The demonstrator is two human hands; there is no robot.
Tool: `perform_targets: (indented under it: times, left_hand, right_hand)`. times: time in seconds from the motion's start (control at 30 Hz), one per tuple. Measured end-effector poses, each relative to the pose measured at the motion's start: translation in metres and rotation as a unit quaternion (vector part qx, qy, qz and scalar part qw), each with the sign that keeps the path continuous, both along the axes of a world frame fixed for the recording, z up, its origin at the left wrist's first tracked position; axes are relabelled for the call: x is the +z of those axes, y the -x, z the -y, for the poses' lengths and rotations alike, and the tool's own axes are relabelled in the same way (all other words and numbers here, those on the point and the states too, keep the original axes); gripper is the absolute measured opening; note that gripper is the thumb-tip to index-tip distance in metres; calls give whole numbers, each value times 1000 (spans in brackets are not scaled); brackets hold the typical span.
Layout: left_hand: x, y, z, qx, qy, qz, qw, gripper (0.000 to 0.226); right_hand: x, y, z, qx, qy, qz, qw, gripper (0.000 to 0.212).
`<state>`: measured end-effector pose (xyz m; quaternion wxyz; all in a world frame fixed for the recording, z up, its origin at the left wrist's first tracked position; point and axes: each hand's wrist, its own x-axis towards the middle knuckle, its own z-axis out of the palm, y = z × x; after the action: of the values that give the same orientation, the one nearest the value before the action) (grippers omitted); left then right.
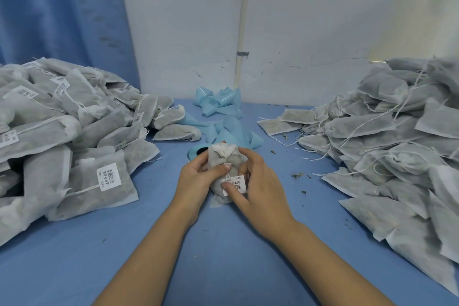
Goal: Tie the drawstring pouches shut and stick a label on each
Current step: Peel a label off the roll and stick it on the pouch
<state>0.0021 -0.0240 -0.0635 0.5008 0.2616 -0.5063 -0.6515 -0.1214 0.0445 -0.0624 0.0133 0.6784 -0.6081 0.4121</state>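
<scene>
Blue tabletop (pixel 223 243) carries one pouch (pixel 221 154) at centre, gripped by the left hand (pixel 196 176); the right hand (pixel 259 182) curls round it too, thumb pressing its barcode label (pixel 236 184), print unreadable; labelled pouches (pixel 74 131) heap left, unlabelled pouches (pixel 387 136) right.

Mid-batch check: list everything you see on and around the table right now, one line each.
held pouch: one, grey-white, top cinched, table centre
label: one, white with barcode, on the held pouch
labelled pouches: large pile, grey, table left
unlabelled pouches: large pile, grey, strings loose, table right
backing strip: tangled lengths, light blue, behind the held pouch
herb crumbs: a few, green-brown, right of centre
table: one, blue
curtain: one, blue, back left
pipe: one, white, upright, back centre
left grip: holds the held pouch's left side
right grip: holds its right side, thumb pressing the label
</scene>
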Motion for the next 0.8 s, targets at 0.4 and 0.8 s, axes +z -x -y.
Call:
perform_targets:
  times: [0.4,0.8]
  left_hand:
    - [8,4,-7,-42,-51,-69,995,34]
    - [5,5,-9,-76,-89,-11,993,26]
  right_hand:
    - [0,2,9,20,-84,426,901,27]
    - [4,2,10,45,-39,549,834,23]
